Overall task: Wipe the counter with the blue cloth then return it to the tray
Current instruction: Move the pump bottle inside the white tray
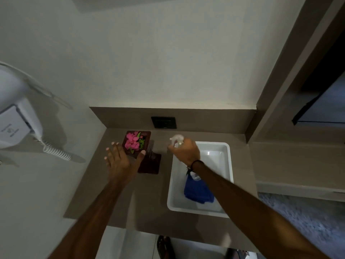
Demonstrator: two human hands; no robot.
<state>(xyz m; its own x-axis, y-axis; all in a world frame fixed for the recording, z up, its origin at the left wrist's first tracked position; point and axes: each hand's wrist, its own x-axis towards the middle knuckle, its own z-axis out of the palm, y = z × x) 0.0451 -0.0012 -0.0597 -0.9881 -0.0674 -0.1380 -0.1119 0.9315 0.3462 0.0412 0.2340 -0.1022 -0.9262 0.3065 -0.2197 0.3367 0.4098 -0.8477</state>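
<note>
The blue cloth lies crumpled in the near part of a white tray on the brown counter. My right arm crosses over the cloth's right side. My right hand is over the tray's far left corner, shut on a white spray bottle whose nozzle sticks out past the fingers. My left hand hovers open, fingers spread, over the counter just left of a dark square dish of pink petals.
A dark red coaster with a clear glass stands between my hands. A black wall socket sits on the backsplash. A white wall hairdryer with coiled cord hangs at the left. Sandalled feet show below the counter edge.
</note>
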